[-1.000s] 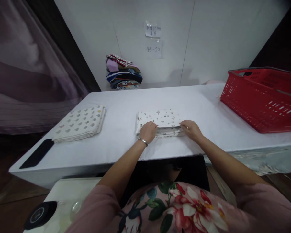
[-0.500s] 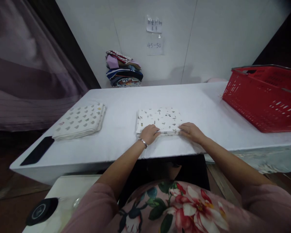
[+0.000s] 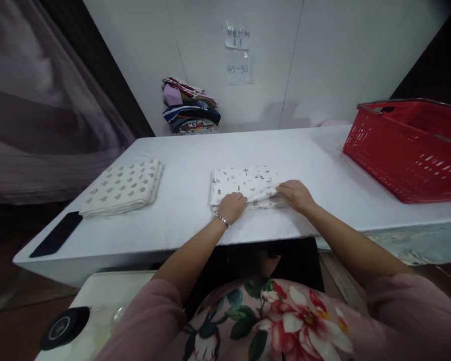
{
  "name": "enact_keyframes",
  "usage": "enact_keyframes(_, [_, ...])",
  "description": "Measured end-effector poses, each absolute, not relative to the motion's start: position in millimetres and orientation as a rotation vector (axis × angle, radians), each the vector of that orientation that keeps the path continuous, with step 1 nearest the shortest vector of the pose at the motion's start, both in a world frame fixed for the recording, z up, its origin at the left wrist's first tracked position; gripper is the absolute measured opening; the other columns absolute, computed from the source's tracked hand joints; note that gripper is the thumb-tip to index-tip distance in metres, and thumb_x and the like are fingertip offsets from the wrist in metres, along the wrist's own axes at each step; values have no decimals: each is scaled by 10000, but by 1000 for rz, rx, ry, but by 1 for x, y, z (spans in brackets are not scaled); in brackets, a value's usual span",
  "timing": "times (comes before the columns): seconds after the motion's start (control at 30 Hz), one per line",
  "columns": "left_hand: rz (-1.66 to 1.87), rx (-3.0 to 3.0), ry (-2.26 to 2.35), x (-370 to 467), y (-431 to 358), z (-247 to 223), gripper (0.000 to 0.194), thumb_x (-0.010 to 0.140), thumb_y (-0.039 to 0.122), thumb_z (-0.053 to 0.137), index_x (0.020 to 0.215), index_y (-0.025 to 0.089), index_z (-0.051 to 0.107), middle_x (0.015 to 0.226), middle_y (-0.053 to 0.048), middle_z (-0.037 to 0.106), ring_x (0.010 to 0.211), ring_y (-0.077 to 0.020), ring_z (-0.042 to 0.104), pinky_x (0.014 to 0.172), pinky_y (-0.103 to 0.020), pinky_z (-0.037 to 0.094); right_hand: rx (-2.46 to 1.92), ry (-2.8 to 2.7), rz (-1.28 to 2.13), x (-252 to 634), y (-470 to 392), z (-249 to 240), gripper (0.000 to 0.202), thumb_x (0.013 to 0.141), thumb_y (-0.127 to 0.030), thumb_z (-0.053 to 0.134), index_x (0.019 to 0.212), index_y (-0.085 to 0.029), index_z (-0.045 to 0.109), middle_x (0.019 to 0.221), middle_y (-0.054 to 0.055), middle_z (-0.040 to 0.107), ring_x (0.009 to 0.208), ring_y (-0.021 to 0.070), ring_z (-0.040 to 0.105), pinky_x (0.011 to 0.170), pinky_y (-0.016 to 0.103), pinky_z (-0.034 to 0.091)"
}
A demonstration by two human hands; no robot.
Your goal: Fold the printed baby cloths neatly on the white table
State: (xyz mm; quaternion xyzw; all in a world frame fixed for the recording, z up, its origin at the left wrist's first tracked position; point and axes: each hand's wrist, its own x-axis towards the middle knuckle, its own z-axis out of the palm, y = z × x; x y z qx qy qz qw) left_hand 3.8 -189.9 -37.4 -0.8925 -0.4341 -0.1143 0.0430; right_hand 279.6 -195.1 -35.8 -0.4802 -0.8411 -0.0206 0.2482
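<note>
Partly hidden behind the left hand (image 3: 232,207) lies the patterned cloth (image 3: 244,181).

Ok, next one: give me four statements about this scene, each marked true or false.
1. The left hand and right hand touch the folded white cloth with small prints. True.
2. The red perforated plastic basket stands to their left. False: it stands to their right.
3. A folded cream cloth with grey motifs lies left of the hands. True.
4. The shiny silver bracelet is on the right wrist. False: it is on the left.
</note>
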Motion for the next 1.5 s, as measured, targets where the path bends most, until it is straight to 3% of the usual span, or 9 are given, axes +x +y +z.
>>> enact_keyframes(0.37, [-385,-2784,-1336,-10,-199,-42,208,926,224,428,1020,212,613,994,-52,604,917,-186,509,791,-328,385,-1362,-2293,-88,281,-210,-65,348,925,-319,393,1028,-206,706,1043,94,674,950,255,580,823,396,463])
enact_keyframes(0.67, [-445,-2651,-1543,-53,-199,-35,135,872,296,547,872,213,653,954,-55,612,922,-209,520,764,-346,389,-1323,-2234,-154,284,-212,-69,319,921,-302,418,1052,-206,693,1033,76,673,945,227,585,821,381,505])
enact_keyframes(1.1, [-592,-2641,-1676,-66,-203,-41,190,794,218,608,982,210,632,1031,-49,596,982,-211,512,828,-349,426,-1416,-2198,-44,281,-215,-67,345,908,-319,405,1074,-205,685,1070,80,656,994,241,573,873,399,491])
enact_keyframes(1.5, [-605,-2587,-1616,-67,-214,-51,173,825,108,509,927,190,623,960,-60,592,950,-204,498,794,-330,457,-1386,-2194,-41,285,-215,-71,382,923,-355,367,1068,-197,682,1057,94,660,973,257,575,871,420,477])
